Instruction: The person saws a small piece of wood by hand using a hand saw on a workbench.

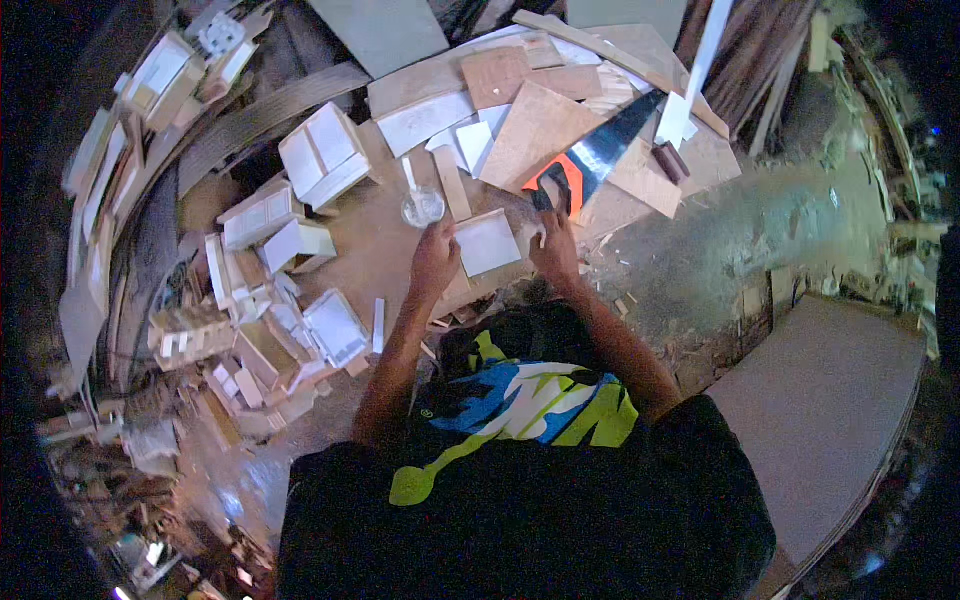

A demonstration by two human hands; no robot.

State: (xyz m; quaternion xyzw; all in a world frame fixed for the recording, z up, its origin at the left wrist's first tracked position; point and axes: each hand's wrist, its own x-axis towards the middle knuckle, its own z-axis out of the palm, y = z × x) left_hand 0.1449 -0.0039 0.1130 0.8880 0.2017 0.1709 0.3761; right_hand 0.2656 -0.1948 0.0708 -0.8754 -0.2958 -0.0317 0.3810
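Note:
A small wooden piece with a white face [488, 243] lies on the work surface between my hands. My left hand [436, 262] is closed at its left end, thumb along the edge; the curled fingers are partly hidden. To the right of the piece, my right hand [556, 256] has its thumb and a raised finger apart. That finger reaches the orange and black handle of a handsaw [600, 148]; whether it presses on it I cannot tell. A clear cup of white paste [423, 207] with a stick in it stands just beyond my left hand, beside a narrow wood strip [452, 183].
White box-like wooden pieces [325, 157] crowd the left side, with more stacked at the near left [335, 328]. Loose boards [540, 130] overlap at the back under the saw. A brown cylinder [671, 162] sits at their right. A large flat board [825, 410] lies at the near right.

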